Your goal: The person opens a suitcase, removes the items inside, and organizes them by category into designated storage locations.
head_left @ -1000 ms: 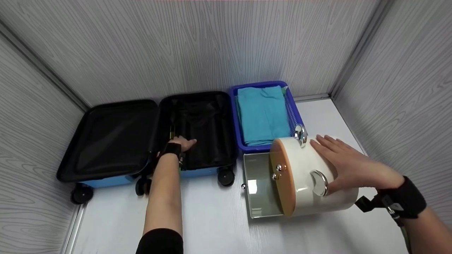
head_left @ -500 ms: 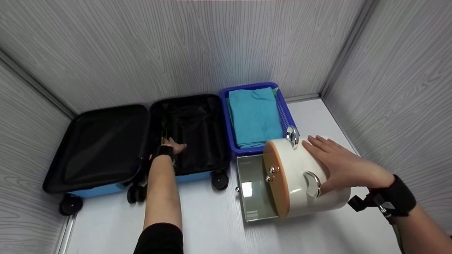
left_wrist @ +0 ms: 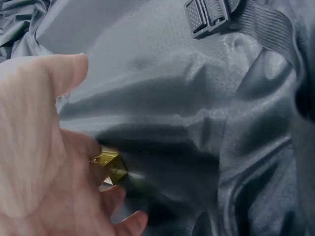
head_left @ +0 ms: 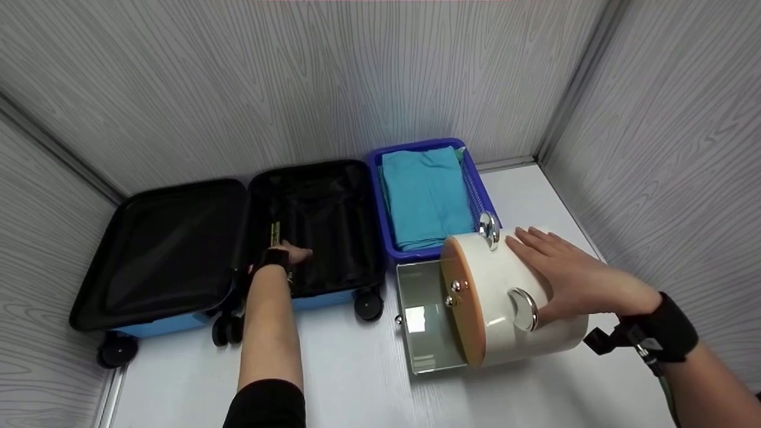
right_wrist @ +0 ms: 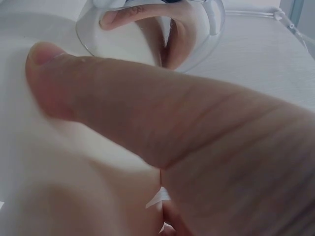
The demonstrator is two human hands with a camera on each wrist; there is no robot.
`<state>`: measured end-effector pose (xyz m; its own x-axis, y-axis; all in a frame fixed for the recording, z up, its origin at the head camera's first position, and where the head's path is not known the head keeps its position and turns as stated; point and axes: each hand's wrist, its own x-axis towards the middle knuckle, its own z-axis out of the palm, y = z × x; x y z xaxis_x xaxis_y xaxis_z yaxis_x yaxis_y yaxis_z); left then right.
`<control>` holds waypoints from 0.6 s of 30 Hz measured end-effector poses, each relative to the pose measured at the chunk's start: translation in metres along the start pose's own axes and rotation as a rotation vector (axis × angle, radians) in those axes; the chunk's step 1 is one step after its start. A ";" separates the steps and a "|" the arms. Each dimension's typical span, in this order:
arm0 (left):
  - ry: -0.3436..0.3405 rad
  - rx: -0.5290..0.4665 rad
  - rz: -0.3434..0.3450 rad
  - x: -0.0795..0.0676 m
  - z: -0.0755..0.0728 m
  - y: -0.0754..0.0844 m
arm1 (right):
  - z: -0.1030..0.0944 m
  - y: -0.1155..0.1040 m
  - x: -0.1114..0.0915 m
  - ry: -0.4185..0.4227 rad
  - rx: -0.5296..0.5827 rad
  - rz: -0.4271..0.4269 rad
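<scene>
In the head view my left hand [head_left: 292, 252] reaches into the right half of an open black-lined suitcase [head_left: 333, 178]. Its fingers touch a narrow gold packet [head_left: 275, 233] with dark markings. The left wrist view shows a shiny gold end of the packet [left_wrist: 115, 167] beside the fingers, the thumb stretched well away from it; the rest is hidden by the hand. My right hand [head_left: 562, 273] lies spread on a white rounded box [head_left: 505, 279] with an orange face and curved chrome pieces. A see-through drawer [head_left: 425, 351] with a silver knob sticks out of the box's orange side.
A blue basket [head_left: 387, 238] with folded turquoise cloth [head_left: 425, 196] stands between the suitcase and the box, against the back wall [head_left: 333, 77]. The suitcase's other half [head_left: 172, 249] lies at the left. Black wheels [head_left: 368, 306] stick out at its front. Side walls enclose both ends.
The whole scene has shifted slightly left in the head view. My left hand has drawn a little back toward me, and more of the gold packet shows. My right hand stays on the white box.
</scene>
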<state>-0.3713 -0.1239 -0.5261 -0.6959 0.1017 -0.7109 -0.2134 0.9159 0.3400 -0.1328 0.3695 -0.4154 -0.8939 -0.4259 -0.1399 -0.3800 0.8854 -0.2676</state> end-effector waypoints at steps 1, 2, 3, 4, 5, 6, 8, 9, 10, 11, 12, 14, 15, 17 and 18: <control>0.014 0.020 0.015 0.000 -0.001 0.001 | 0.000 0.000 0.000 -0.003 -0.002 0.005; 0.033 0.024 0.024 -0.001 -0.001 0.002 | -0.001 0.000 -0.001 -0.006 -0.003 0.010; 0.055 0.025 0.027 -0.002 -0.002 0.003 | -0.001 -0.001 -0.001 -0.008 -0.002 0.015; 0.073 0.041 0.032 -0.003 -0.002 0.004 | -0.002 -0.001 -0.001 -0.009 -0.001 0.018; 0.085 0.050 0.034 -0.005 -0.002 0.004 | -0.003 -0.001 -0.001 -0.012 -0.001 0.022; 0.092 0.066 0.035 -0.006 -0.002 0.004 | -0.003 -0.001 -0.001 -0.012 -0.001 0.024; 0.064 0.078 0.021 -0.008 -0.003 0.003 | -0.003 -0.002 -0.001 -0.011 0.001 0.020; 0.040 0.085 0.020 -0.008 -0.003 0.002 | -0.003 -0.002 -0.001 -0.011 0.002 0.018; 0.018 0.083 0.025 -0.007 -0.003 0.001 | -0.003 -0.002 0.000 -0.012 0.001 0.016; 0.003 0.076 0.034 -0.007 -0.003 0.000 | -0.003 -0.002 0.000 -0.015 0.001 0.016; -0.010 0.078 0.051 -0.005 -0.004 0.000 | -0.003 -0.003 0.000 -0.017 0.002 0.018; -0.028 0.079 0.062 -0.004 -0.006 0.000 | -0.004 -0.003 0.000 -0.021 0.001 0.021; -0.022 0.078 0.068 -0.003 -0.007 0.001 | -0.004 -0.003 0.001 -0.020 0.000 0.021; -0.008 0.096 0.069 -0.003 -0.009 0.004 | -0.004 -0.003 0.001 -0.022 0.001 0.023; -0.005 0.107 0.065 -0.003 -0.009 0.005 | -0.004 -0.003 0.001 -0.022 0.000 0.024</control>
<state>-0.3765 -0.1233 -0.5163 -0.7028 0.1642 -0.6922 -0.0928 0.9436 0.3180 -0.1332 0.3668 -0.4110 -0.8973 -0.4086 -0.1671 -0.3586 0.8954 -0.2640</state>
